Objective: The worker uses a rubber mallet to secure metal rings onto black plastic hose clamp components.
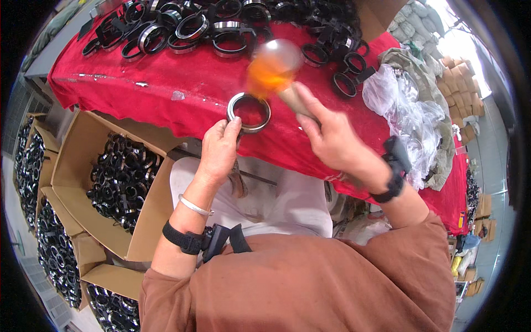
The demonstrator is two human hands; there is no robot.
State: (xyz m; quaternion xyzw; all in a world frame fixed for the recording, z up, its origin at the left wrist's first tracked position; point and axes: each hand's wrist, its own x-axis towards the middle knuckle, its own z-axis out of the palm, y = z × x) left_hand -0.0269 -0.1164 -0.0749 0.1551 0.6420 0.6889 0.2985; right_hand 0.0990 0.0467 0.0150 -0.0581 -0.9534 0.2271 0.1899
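My left hand point(217, 146) pinches the near left edge of a metal ring point(256, 128), shiny on its rim and dark inside. The ring is tilted up near the front edge of the red cloth. In my right hand point(336, 135) is a mallet point(272, 69) with a pale handle and an orange and clear head, smeared by motion. Its head is just above and beyond the ring; whether the two touch, I cannot tell. Farther back on the cloth lie many black and silver ring clamps point(227, 41), heaped together.
The red cloth point(138, 108) covers the table before me. Open cardboard boxes point(146, 232) filled with black and silver rings stand at left. Crumpled clear plastic bags point(401, 105) lie at the table's right side, with stacked brown cartons point(456, 88) beyond.
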